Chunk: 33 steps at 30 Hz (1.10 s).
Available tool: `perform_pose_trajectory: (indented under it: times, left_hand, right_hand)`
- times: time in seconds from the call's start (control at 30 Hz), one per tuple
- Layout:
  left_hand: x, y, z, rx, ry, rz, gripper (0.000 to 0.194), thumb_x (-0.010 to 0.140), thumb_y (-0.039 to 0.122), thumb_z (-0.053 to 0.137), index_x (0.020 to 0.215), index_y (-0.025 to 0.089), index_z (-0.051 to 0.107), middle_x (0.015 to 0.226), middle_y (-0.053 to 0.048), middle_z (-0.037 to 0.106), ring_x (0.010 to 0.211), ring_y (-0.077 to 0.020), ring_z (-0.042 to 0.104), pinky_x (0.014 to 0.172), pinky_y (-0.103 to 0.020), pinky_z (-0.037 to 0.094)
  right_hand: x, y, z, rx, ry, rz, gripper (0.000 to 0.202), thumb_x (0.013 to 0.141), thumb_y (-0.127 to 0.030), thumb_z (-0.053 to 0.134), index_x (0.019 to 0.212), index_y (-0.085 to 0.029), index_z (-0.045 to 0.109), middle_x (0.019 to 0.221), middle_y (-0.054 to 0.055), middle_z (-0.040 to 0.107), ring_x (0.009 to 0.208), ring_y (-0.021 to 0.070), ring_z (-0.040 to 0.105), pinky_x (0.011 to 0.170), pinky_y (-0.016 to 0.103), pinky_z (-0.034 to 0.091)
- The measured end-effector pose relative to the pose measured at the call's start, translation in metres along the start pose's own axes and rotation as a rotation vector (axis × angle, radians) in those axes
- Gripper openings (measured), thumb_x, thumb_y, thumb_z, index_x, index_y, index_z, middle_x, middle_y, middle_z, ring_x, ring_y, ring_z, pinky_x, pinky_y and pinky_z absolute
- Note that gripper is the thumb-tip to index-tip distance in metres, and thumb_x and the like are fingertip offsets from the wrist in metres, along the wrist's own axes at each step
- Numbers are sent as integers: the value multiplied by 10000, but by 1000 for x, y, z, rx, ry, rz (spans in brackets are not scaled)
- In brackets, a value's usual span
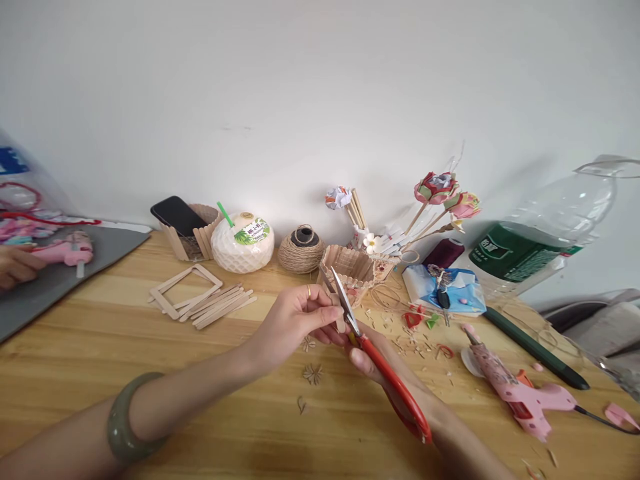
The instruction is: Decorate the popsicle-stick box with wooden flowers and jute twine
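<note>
My left hand (305,313), with a ring on one finger, pinches a short wooden stick piece (341,323) near the middle. Red-handled scissors (395,383) are in my right hand (373,360), their blades parted a little and pointing up and away, right beside the stick piece. Small petal-like wood shapes (313,375) lie on the table below my hands. A wooden-stick basket (350,267) stands just behind the blades. To the left are loose craft sticks (223,308) and a square stick frame (170,303).
Along the wall stand a phone (177,217) in a stick basket, a coconut (243,243), twine (301,252) and paper flowers (435,188). At right are a glue gun (520,393), a bottle (540,233) and scraps. Another person's hand (17,265) holds a pink glue gun (65,251).
</note>
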<state>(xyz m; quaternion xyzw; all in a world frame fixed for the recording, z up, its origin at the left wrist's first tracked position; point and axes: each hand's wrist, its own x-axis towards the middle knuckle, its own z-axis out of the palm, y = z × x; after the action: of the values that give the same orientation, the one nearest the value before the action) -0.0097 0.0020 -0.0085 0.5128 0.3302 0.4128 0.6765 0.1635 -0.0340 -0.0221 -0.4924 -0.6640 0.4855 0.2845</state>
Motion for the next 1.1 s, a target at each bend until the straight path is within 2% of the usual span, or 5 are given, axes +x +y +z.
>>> perform_pose_trajectory:
  times: [0.23, 0.5, 0.73, 0.87, 1.1]
  left_hand:
    - [-2, 4, -1, 20, -26, 23, 201, 737, 279, 659, 669, 134, 537, 624, 12, 649, 573, -92, 627, 578, -191, 494]
    - [-1, 11, -4, 108, -58, 71, 222, 734, 311, 656, 667, 135, 538, 625, 12, 617, 583, -91, 585, 592, -216, 495]
    - [1, 11, -9, 150, -93, 86, 166, 768, 261, 613, 682, 134, 551, 646, 7, 638, 593, -86, 588, 604, -208, 495]
    - [2, 12, -11, 190, -89, 106, 156, 769, 252, 603, 675, 134, 560, 628, 15, 616, 577, -82, 575, 594, -205, 488]
    - [3, 12, -11, 265, -105, 111, 162, 755, 260, 609, 663, 129, 579, 627, -2, 621, 564, -88, 560, 583, -215, 476]
  right_hand:
    - [2, -1, -2, 17, -38, -62, 538, 700, -713, 517, 820, -188, 494, 741, 4, 421, 729, 170, 401, 672, 301, 400]
    - [-2, -13, -3, 10, -1, 6, 617, 628, -804, 487, 722, -199, 409, 700, -19, 348, 665, 138, 314, 575, 254, 314]
    - [-1, -12, -4, -14, -2, 2, 617, 636, -810, 469, 682, -201, 380, 668, -32, 322, 632, 125, 302, 561, 250, 279]
    - [1, -12, -5, -34, -8, -9, 606, 647, -801, 468, 695, -200, 400, 676, -26, 342, 639, 132, 312, 570, 255, 291]
    - [-2, -10, -6, -60, -54, -43, 530, 720, -738, 461, 793, -213, 435, 756, 6, 454, 724, 175, 422, 656, 297, 373]
